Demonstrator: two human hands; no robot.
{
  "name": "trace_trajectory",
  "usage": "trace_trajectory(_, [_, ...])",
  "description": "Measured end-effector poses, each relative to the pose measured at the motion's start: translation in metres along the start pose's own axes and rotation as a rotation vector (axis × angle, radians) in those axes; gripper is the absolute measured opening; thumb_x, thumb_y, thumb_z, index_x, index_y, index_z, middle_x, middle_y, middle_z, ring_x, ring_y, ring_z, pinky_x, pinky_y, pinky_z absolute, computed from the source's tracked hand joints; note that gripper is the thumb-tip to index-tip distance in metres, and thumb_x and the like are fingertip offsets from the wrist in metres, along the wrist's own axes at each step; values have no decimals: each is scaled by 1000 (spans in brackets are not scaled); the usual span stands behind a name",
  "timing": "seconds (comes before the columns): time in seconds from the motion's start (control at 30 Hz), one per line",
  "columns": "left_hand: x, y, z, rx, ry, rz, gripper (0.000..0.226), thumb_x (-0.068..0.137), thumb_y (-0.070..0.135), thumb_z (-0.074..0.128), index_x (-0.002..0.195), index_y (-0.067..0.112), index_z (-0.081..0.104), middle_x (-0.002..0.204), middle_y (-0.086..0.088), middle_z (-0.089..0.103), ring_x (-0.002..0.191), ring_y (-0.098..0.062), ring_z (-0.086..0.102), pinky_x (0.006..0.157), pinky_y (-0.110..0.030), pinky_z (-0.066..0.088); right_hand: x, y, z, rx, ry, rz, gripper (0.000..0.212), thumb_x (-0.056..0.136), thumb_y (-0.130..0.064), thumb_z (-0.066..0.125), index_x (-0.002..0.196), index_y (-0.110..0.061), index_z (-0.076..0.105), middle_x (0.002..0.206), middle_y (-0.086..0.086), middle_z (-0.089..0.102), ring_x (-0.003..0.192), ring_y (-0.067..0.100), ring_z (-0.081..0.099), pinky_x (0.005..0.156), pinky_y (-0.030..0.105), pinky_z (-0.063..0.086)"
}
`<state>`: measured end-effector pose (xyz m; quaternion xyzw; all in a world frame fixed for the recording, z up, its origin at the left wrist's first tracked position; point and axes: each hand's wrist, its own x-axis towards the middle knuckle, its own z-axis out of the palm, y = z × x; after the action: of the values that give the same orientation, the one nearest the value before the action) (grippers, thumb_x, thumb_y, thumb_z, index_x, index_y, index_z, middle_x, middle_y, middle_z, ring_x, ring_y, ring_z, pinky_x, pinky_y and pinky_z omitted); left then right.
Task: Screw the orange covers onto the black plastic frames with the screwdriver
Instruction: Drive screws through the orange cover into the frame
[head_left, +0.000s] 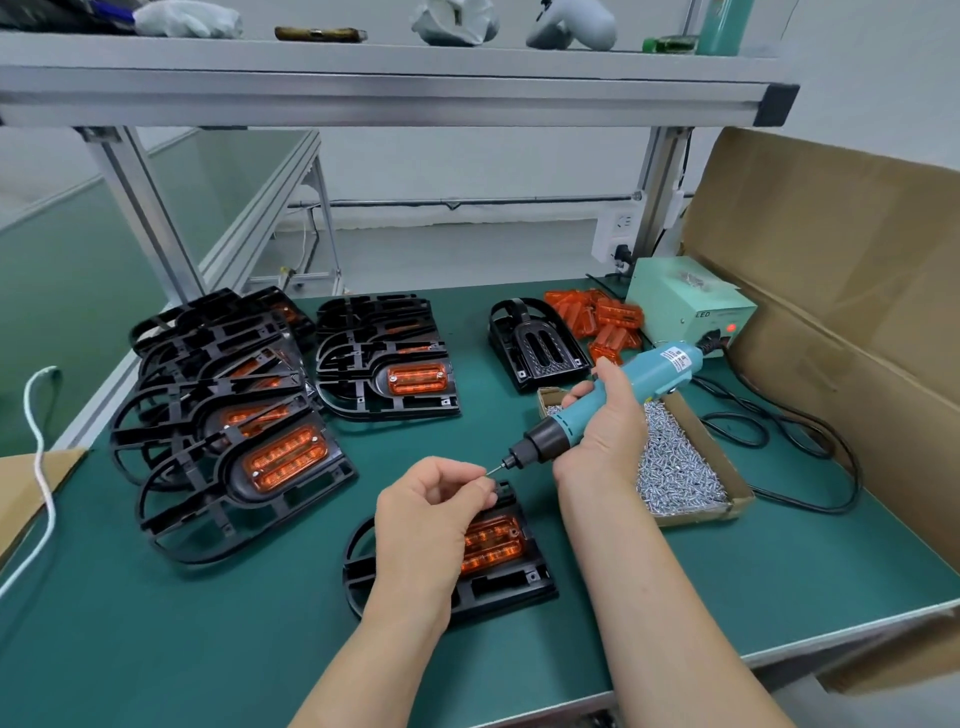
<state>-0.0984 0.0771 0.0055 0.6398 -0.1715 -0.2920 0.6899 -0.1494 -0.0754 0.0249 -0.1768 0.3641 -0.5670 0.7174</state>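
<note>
- the left hand (431, 512) has its fingers curled, thumb and forefinger pinching what looks like a small screw (490, 471) at the tip of the bit.
- the right hand (608, 415) is wrapped round the teal screwdriver (670, 364), which slants down to the left to meet that pinch.
- under the left hand, the orange cover (493, 543) sits in its black frame (498, 590) on the table (208, 649), near the front edge.
- the tool is tilted; driven at this slant, the screw could go in crooked, or the bit could slip off and scar the cover.
- the fingertips are right at the bit; starting the tool before they let go could nip them.
- neither hand presses the frame down, so it may twist under torque.
- the open box of screws (675, 467) lies just beside the right wrist, where a careless sweep could spill it.
</note>
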Motion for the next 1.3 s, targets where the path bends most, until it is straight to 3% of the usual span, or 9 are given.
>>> trace_trajectory(0.3, [1, 2, 4, -43, 56, 53, 28, 82, -2, 73, 75, 25, 75, 75, -2, 74, 74, -15, 73, 69, -24, 52, -1, 2, 5, -9, 7, -8, 18, 89, -18, 73, 101, -18, 59, 55, -5, 56, 46, 9, 53, 56, 25, 48])
trace_trajectory(0.57, [0, 1, 4, 0, 71, 116, 29, 82, -3, 73, 75, 25, 74, 73, -2, 74, 74, -17, 72, 65, -15, 51, 0, 3, 8, -16, 13, -9, 17, 89, -18, 72, 99, -17, 58, 55, -5, 56, 45, 8, 54, 49, 20, 48])
trace_trajectory(0.7, [-4, -2, 3, 197, 75, 281, 29, 84, 3, 73, 76, 31, 72, 76, 7, 72, 77, -14, 69, 71, -18, 52, 2, 3, 7, -18, 44, 32, 18, 89, -18, 72, 101, -15, 59, 54, -5, 56, 44, 8, 53, 54, 24, 49])
trace_trajectory(0.83, [-8, -1, 2, 381, 102, 514, 29, 84, 5, 72, 75, 32, 69, 77, 13, 70, 78, -9, 66, 69, -11, 47, 3, 1, 6, -12, 45, 64, 17, 90, -18, 71, 100, -14, 59, 55, -4, 55, 43, 9, 52, 54, 24, 48])
trace_trajectory(0.97, [-1, 2, 3, 180, 27, 267, 27, 84, 2, 72, 75, 27, 71, 72, 3, 72, 71, -14, 68, 67, -19, 52, 2, -1, 6, -5, 7, 46, 16, 90, -17, 71, 98, -16, 57, 56, -4, 55, 44, 9, 52, 52, 22, 47])
trace_trajectory(1.03, [1, 4, 4, 173, 0, 226, 26, 84, 2, 72, 74, 26, 71, 70, 2, 71, 70, -14, 67, 67, -21, 51, 1, -2, 7, -2, 15, 42, 17, 90, -16, 71, 98, -15, 56, 55, -5, 54, 45, 9, 52, 51, 22, 47])
trace_trajectory(1.17, [-4, 7, 3, 473, 46, 575, 27, 83, 3, 72, 73, 26, 66, 73, 11, 66, 74, -10, 63, 69, -12, 45, 2, -3, 6, -9, 45, 58, 20, 90, -18, 71, 104, -14, 58, 56, -5, 55, 43, 8, 53, 50, 21, 49])
trace_trajectory(1.23, [-4, 6, 2, 570, 67, 738, 23, 83, -1, 72, 75, 19, 66, 73, 11, 64, 74, -13, 61, 68, -16, 46, 3, -3, 7, -10, 43, 62, 20, 90, -18, 71, 105, -14, 58, 57, -5, 54, 43, 8, 52, 49, 20, 48])
trace_trajectory(1.3, [-2, 4, 2, 582, 67, 784, 22, 81, -5, 72, 76, 16, 66, 73, 11, 63, 73, -13, 61, 69, -18, 47, 3, -3, 7, -13, 37, 59, 19, 91, -18, 70, 104, -15, 57, 57, -4, 53, 42, 8, 51, 50, 20, 47])
